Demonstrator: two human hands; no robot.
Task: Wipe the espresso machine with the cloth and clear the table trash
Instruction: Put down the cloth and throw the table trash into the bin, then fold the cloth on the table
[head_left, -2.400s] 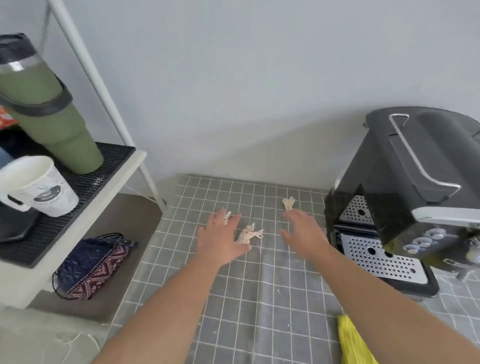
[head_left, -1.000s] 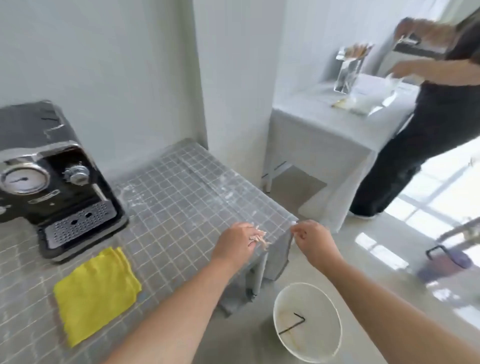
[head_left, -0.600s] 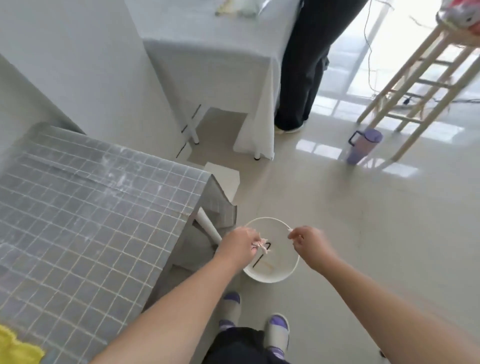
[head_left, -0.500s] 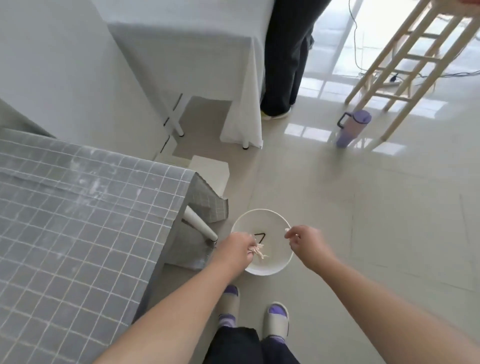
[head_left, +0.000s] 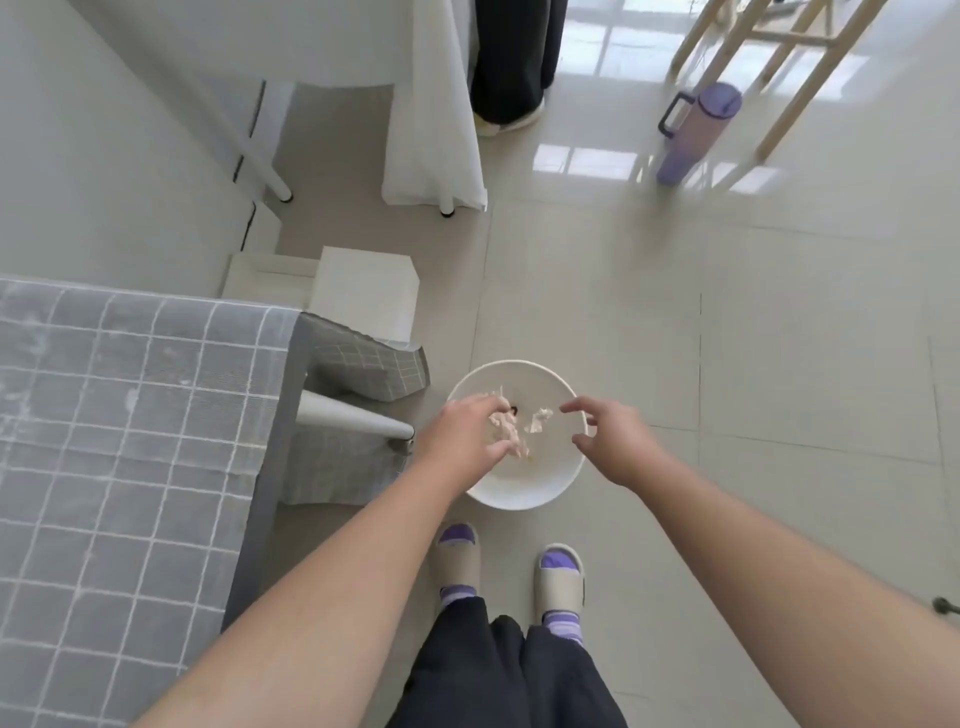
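Looking down, I see a round white trash bin (head_left: 522, 493) on the floor beside the table corner. My left hand (head_left: 460, 439) hovers over its left rim with the fingers spread, and a pale crumpled paper scrap (head_left: 508, 432) hangs just off the fingertips, over the bin. My right hand (head_left: 610, 441) is above the right rim, its fingers apart and holding nothing. A smaller paper scrap (head_left: 537, 419) is in the air between the two hands, inside the bin's outline. The espresso machine and the cloth are out of view.
The grey checked tablecloth (head_left: 130, 441) covers the table at left, with a white table leg (head_left: 353, 421) near the bin. My slippered feet (head_left: 511, 571) stand just before the bin. A white box (head_left: 363, 296), a purple tumbler (head_left: 693, 137), a wooden ladder and another person's legs (head_left: 514, 57) are farther off.
I turned from the table to the floor bin with scraps pinched in both hands. Now both hands have spread their fingers over the bin and the scraps are dropping free.
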